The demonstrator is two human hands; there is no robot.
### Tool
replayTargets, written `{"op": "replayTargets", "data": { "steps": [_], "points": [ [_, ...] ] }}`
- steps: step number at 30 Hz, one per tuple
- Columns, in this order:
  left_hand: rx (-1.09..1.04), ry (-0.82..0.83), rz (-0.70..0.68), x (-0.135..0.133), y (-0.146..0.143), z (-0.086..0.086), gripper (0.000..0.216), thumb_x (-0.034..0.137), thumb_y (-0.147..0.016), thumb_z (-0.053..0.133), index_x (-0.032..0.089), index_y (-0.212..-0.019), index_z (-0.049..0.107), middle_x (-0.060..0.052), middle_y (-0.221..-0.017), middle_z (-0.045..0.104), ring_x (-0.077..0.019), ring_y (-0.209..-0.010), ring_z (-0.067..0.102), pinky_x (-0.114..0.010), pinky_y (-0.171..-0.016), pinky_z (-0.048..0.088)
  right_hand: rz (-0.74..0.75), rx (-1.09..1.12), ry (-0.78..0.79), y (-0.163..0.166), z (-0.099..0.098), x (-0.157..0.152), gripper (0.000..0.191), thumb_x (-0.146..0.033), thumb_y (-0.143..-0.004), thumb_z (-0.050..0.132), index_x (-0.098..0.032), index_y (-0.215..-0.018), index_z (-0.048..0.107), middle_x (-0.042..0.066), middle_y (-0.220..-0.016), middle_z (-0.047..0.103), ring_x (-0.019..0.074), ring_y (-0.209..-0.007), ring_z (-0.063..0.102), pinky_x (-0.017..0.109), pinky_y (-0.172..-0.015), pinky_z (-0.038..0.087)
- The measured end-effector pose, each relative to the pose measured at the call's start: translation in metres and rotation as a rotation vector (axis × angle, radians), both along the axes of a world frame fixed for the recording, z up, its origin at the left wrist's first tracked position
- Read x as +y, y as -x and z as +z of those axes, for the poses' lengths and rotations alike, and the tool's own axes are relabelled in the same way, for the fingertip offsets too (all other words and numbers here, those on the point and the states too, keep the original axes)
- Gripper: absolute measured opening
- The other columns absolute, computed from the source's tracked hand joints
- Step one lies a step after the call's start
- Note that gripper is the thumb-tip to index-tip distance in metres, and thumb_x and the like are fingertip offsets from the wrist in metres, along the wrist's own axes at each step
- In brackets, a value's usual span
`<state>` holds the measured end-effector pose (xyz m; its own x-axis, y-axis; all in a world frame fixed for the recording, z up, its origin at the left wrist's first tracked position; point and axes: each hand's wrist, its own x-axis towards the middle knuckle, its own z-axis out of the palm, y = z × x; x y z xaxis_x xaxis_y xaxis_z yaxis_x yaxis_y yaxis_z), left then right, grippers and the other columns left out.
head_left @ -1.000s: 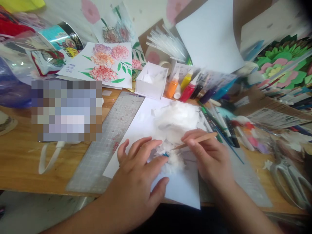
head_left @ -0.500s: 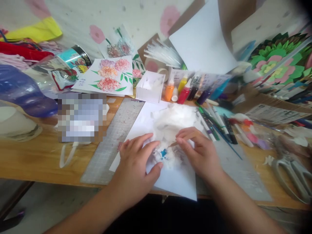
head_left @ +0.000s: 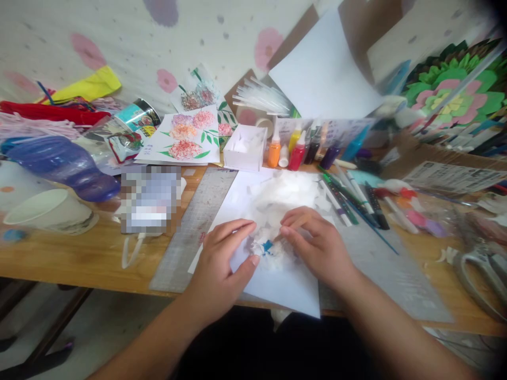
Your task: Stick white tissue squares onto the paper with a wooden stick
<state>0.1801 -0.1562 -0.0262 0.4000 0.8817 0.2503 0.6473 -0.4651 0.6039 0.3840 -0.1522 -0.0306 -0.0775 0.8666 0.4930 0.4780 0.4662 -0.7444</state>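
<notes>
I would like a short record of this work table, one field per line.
Left hand: open beside shredded white material; contact unclear
Right hand: holding a thin light-brown stick
Material colour: white, with a small bright-blue patch
Base: rectangular white paper sheet over grey gridded mat
Behind: square-sided white box, left of orange bottle
Right side: grey-handled scissors

Worn on the person's head, the one camera looks forward and down at close range across the table from beyond its near edge, which slopes slightly in view, reaching past the far edge to a flower-patterned backdrop
</notes>
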Motion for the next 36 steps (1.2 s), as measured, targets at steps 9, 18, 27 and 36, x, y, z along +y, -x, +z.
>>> {"op": "replayTargets", "data": {
  "steps": [9, 18, 27, 36],
  "points": [
    [0.154, 0.018, 0.134, 0.013, 0.011, 0.007, 0.024, 0.029, -0.081, 0.053, 0.026, -0.102, 0.064, -0.004, -0.132, 0.054, -0.0288, -0.122, 0.048, -0.054, -0.104, 0.032, -0.034, -0.017, 0.025, -0.001, -0.003, 0.001, 0.017, -0.020, -0.086, 0.057, -0.021, -0.069, 0.058, 0.002, -0.081, 0.063, 0.0167, -0.082, 0.059, 0.035, -0.078, 0.045],
    [0.280, 0.137, 0.081, 0.065, -0.007, 0.011, 0.022, 0.024, -0.080, 0.059, 0.022, -0.102, 0.060, -0.004, -0.094, 0.064, -0.0215, -0.085, 0.060, -0.034, -0.075, 0.044, -0.031, -0.056, 0.019, -0.002, -0.004, 0.002, 0.018, -0.022, -0.087, 0.057, -0.021, -0.069, 0.056, 0.002, -0.080, 0.064, 0.0168, -0.081, 0.058, 0.034, -0.077, 0.045],
    [0.225, 0.149, 0.034, 0.068, -0.002, 0.011, 0.010, 0.018, -0.081, 0.052, 0.020, -0.072, 0.056, 0.001, -0.077, 0.059, -0.0148, -0.073, 0.056, -0.026, -0.064, 0.039, -0.043, -0.048, 0.057, -0.002, -0.005, 0.002, 0.019, -0.023, -0.087, 0.056, -0.022, -0.068, 0.056, 0.001, -0.080, 0.064, 0.0174, -0.081, 0.059, 0.034, -0.077, 0.045],
    [0.196, 0.181, 0.006, 0.070, -0.003, 0.005, 0.010, 0.024, -0.077, 0.062, 0.023, -0.087, 0.062, 0.001, -0.094, 0.059, -0.0145, -0.079, 0.059, -0.027, -0.071, 0.042, -0.049, -0.061, 0.075, -0.003, -0.003, 0.001, 0.020, -0.023, -0.086, 0.056, -0.021, -0.066, 0.058, 0.002, -0.080, 0.065, 0.0176, -0.081, 0.059, 0.033, -0.076, 0.044]
  ]
}}
